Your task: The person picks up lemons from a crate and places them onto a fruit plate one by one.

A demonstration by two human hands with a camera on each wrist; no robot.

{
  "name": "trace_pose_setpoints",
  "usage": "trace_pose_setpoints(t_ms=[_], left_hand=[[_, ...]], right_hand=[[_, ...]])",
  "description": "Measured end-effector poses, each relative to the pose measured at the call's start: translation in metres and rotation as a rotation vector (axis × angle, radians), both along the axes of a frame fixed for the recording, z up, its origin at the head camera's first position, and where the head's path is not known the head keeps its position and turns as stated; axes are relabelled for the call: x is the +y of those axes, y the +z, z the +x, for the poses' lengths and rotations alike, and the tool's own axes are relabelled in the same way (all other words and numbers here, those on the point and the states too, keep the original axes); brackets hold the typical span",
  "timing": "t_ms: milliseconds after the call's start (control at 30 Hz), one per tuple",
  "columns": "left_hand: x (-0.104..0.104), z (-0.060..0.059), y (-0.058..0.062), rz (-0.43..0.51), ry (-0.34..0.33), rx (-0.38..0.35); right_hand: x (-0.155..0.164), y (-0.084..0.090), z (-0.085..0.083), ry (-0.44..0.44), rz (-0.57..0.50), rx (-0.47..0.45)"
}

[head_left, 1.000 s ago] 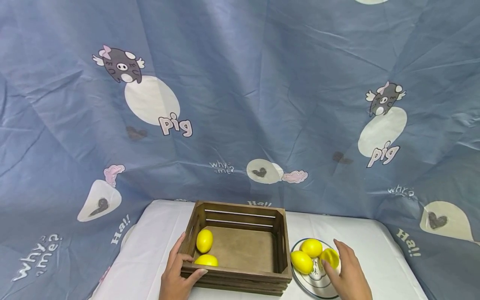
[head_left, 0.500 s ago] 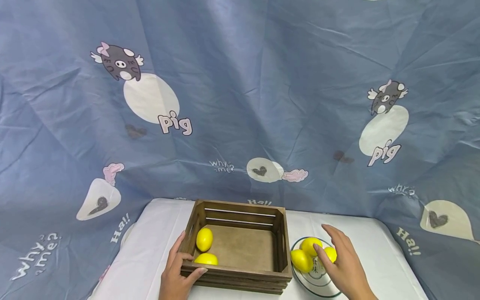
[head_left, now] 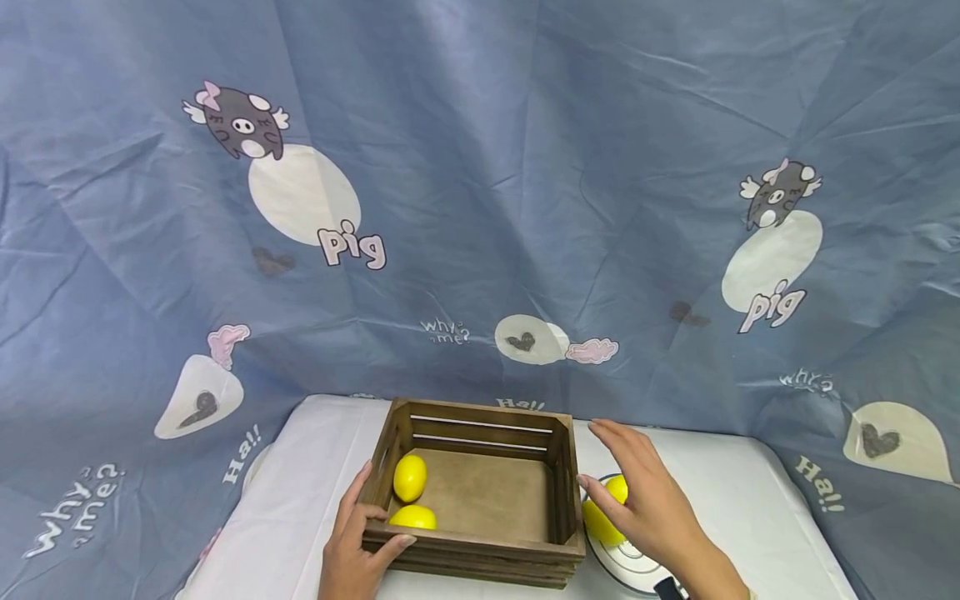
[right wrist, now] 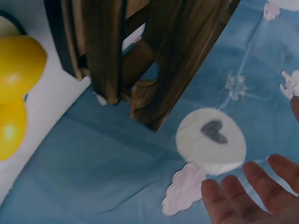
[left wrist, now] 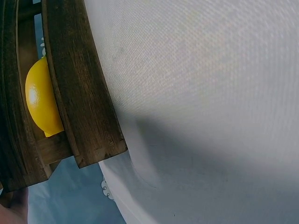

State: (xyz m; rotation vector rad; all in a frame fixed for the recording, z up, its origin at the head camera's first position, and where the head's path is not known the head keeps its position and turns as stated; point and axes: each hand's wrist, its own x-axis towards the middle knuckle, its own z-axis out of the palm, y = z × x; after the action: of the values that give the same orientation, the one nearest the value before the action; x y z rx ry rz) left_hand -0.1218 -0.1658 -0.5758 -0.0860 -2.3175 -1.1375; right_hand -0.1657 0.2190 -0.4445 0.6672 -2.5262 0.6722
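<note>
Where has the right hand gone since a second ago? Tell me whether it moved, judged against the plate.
Yes. The right hand has shifted left and up from the plate's right side toward the wooden crate, fingers spread above the lemons.

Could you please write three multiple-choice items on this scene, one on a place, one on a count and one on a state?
1. Where does the plate stand?
A. inside the crate
B. on the table, right of the crate
C. on top of the crate

2. How many lemons lie inside the wooden crate?
A. none
B. two
C. five

3. How is the right hand?
A. open, fingers straight, above the plate's lemons
B. gripping the crate's rim
C. flat on the cloth far from everything

Answers: 1 B, the plate sits beside the crate's right wall. 2 B, one lemon and another lemon show in its left end. 3 A, its fingers are spread; it is the left hand that grips the rim.
</note>
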Motion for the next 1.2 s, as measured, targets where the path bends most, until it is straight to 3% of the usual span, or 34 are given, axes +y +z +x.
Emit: trace_pose_setpoints(t_ms=[300, 667, 867, 1200], left_hand=[[-0.002, -0.001, -0.003, 0.002, -0.025, 0.022], [-0.002, -0.002, -0.001, 0.004, -0.032, 0.051], [-0.003, -0.003, -0.002, 0.008, -0.040, 0.065], [-0.003, -0.002, -0.002, 0.002, -0.023, 0.043]], right_hand=[[-0.022, 0.012, -0.005, 0.143, 0.083, -0.025], [-0.043, 0.034, -0.013, 0.342, 0.175, 0.027], [-0.055, 0.037, -0.019, 0.367, 0.198, 0.004], [-0.080, 0.025, -0.032, 0.384, 0.202, -0.067]])
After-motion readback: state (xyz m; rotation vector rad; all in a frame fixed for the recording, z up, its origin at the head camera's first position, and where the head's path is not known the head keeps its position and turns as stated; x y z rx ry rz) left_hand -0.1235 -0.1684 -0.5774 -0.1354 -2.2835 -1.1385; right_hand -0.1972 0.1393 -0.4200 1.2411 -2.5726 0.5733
